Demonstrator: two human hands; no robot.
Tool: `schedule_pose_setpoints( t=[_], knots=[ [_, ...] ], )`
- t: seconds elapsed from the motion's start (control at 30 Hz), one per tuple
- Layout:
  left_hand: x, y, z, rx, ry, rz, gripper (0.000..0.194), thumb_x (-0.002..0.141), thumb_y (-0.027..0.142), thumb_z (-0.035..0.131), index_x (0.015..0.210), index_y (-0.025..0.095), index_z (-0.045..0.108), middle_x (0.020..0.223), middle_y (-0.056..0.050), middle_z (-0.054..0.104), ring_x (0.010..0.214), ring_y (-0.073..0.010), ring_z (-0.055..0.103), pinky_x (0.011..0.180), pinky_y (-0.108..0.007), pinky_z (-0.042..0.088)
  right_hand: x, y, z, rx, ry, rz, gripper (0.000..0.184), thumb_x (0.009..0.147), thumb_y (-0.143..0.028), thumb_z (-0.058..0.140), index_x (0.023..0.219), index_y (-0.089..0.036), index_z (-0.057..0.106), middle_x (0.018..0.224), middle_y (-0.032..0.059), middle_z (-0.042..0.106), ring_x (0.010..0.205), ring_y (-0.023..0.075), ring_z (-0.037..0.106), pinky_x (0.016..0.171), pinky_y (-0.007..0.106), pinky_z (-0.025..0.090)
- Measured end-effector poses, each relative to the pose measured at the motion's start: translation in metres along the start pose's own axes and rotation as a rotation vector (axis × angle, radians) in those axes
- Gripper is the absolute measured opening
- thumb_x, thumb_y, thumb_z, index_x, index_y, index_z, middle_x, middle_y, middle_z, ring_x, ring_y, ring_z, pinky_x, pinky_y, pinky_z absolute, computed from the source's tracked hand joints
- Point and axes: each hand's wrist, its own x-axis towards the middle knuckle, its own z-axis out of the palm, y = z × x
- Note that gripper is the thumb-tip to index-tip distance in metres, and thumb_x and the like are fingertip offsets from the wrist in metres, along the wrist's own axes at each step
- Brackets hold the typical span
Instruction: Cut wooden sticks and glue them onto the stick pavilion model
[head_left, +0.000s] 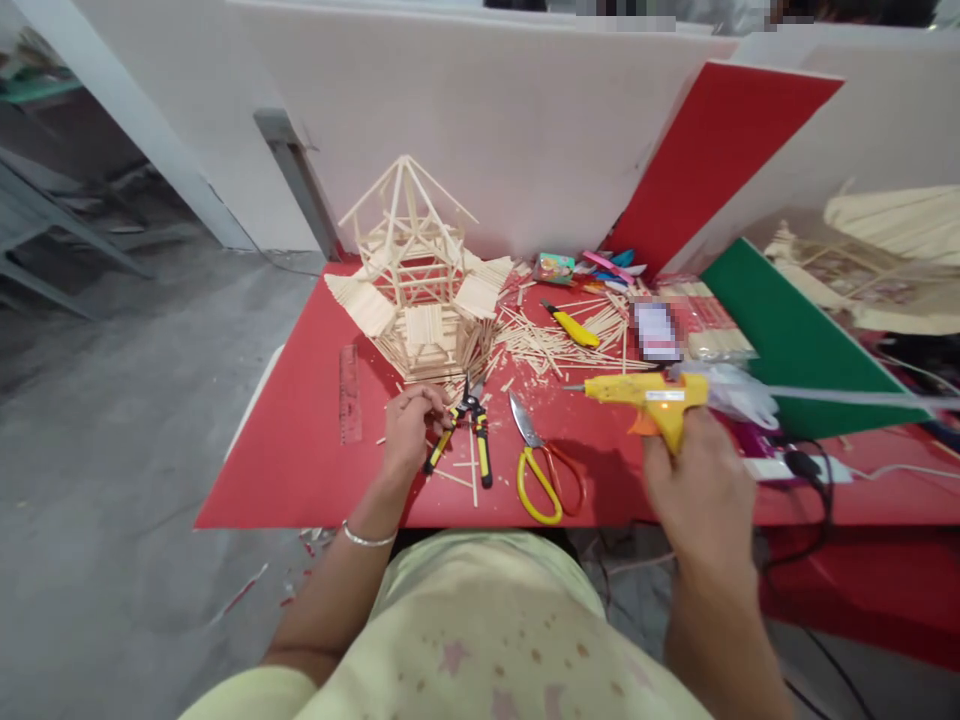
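Right of the model (424, 265), a raised gun (637, 387) looks like the main hazard.
In front of the model, the left hand (409, 420) has curled fingers beside the pliers (484, 440); whether they pinch anything, I cannot tell. The right hand (697, 480) grips the gun, its nozzle (574, 388) pointing left: if hot, a careless sweep towards the model could burn those fingers or drip glue on the loose sticks (555, 340). Scissors (525, 420), nearer the body than the model, could nick a wrist brushing past; a bumped pair of pliers might knock the model's thin struts.
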Motion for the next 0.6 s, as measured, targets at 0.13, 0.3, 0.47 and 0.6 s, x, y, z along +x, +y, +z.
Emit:
schedule_pose_setpoints(
  t=[0.13, 0.3, 0.47, 0.6],
  knots=[
    [-0.017, -0.007, 0.015, 0.115, -0.123, -0.071, 0.019, 0.080, 0.032, 0.061, 0.069, 0.017, 0.066, 0.060, -0.002, 0.064, 0.043, -0.0102, 0.055, 0.040, -0.019, 0.039, -0.019, 0.003, 0.032, -0.001, -0.286, 0.147, 0.037, 0.093, -0.030, 0.044, 0.122, -0.010, 0.055, 0.088, 0.0159, 0.069, 0.075, 0.0273, 0.065, 0.062, 0.034, 0.041],
    [-0.027, -0.007, 0.036, 0.330, -0.184, -0.018, 0.025, 0.082, 0.038, 0.068, 0.067, 0.018, 0.066, 0.052, 0.001, 0.058, 0.040, -0.0085, 0.048, 0.039, -0.019, 0.037, -0.019, 0.013, 0.070, -0.114, -0.461, 0.257, 0.043, 0.098, -0.043, 0.040, 0.123, -0.013, 0.055, 0.091, 0.0157, 0.072, 0.074, 0.0280, 0.069, 0.061, 0.034, 0.043],
    [-0.030, -0.005, 0.045, 0.377, -0.171, 0.036, 0.025, 0.082, 0.033, 0.067, 0.062, 0.018, 0.065, 0.056, 0.001, 0.057, 0.045, -0.0087, 0.052, 0.043, -0.019, 0.040, -0.012, 0.026, 0.086, -0.149, -0.430, 0.161, 0.042, 0.097, -0.045, 0.045, 0.117, -0.011, 0.061, 0.102, 0.0183, 0.069, 0.090, 0.0293, 0.069, 0.065, 0.034, 0.044],
    [-0.028, -0.004, 0.049, 0.419, -0.159, 0.073, 0.021, 0.082, 0.032, 0.067, 0.067, 0.018, 0.066, 0.061, 0.001, 0.060, 0.048, -0.0090, 0.055, 0.048, -0.020, 0.045, -0.007, 0.021, 0.079, -0.118, -0.476, 0.114, 0.045, 0.097, -0.042, 0.045, 0.128, -0.011, 0.058, 0.108, 0.0184, 0.068, 0.098, 0.0285, 0.067, 0.071, 0.033, 0.046]
  ],
)
